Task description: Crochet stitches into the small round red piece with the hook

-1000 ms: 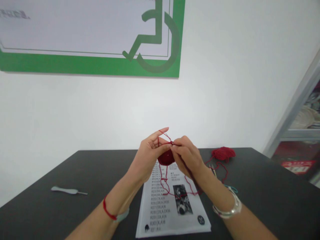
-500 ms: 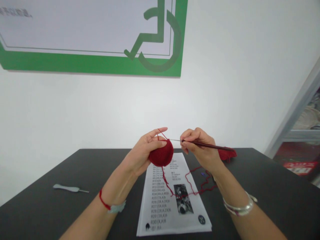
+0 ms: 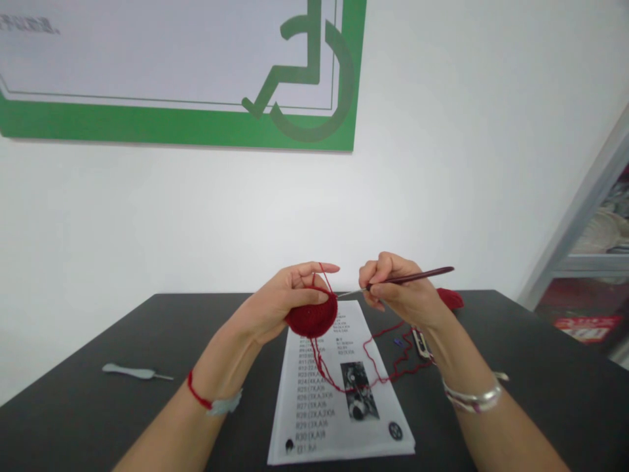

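Left hand (image 3: 275, 308) is curled closed around a crocheted piece (image 3: 312, 319), with the fingers over its top and the index finger raised. The piece is a dark red, rounded, tightly worked disc or shallow cup with even rows of stitches, and it sits against the left palm and fingertips. It is held above the printed pattern sheet (image 3: 339, 419), which lies on the black desk (image 3: 98, 419). The right hand (image 3: 400, 292) pinches a crochet hook (image 3: 410, 276) with a slim dark red handle. The hook's metal tip points left and stops just beside the piece's upper right edge. A strand of red yarn (image 3: 388, 367) rises from the piece over the left fingers; another runs down across the sheet and to the right, toward a ball of red yarn (image 3: 449, 299), partly hidden behind the right hand. A grey-handled crochet hook (image 3: 135, 373) lies well apart on the desk to the left. A red string bracelet (image 3: 199, 393) circles the left wrist, a silver bangle (image 3: 474, 396) the right.
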Available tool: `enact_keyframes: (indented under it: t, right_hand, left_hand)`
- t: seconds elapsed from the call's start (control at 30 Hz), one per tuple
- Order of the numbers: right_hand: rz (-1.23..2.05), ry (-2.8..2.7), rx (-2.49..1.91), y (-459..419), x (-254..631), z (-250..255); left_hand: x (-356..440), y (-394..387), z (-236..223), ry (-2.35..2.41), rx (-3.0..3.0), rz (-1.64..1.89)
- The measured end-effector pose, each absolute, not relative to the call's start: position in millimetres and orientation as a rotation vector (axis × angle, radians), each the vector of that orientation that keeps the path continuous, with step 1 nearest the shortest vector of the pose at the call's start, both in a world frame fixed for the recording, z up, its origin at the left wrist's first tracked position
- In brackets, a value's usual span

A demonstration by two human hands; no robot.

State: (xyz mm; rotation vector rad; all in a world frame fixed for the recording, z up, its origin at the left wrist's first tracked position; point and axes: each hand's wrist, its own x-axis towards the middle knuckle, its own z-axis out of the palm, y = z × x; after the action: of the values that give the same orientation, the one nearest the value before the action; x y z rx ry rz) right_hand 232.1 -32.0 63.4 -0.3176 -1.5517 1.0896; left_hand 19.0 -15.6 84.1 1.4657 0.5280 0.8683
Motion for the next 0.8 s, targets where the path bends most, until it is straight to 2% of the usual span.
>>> enact_keyframes:
  t: [0.17, 0.27, 0.4, 0.53, 0.8]
  right_hand:
    - [1.211, -1.375, -0.279, -31, 214, 61]
    - [1.127, -1.271, -0.287, -32, 200, 57]
    - [0.942, -1.284, -0.286, -33, 196, 56]
    - [0.957, -1.378, -0.248, -33, 207, 60]
    - [0.776, -1.486, -0.278, -31, 214, 55]
  left_hand:
    - [30, -19, 79, 0.528, 1.494, 1.13]
    - [36, -21, 75, 0.532, 1.455, 1.298]
    - [36, -22, 75, 0.506, 1.388, 1.228]
    - [33, -21, 77, 0.489, 1.378, 1.148]
    - [36, -24, 76, 0.515, 1.399, 1.227]
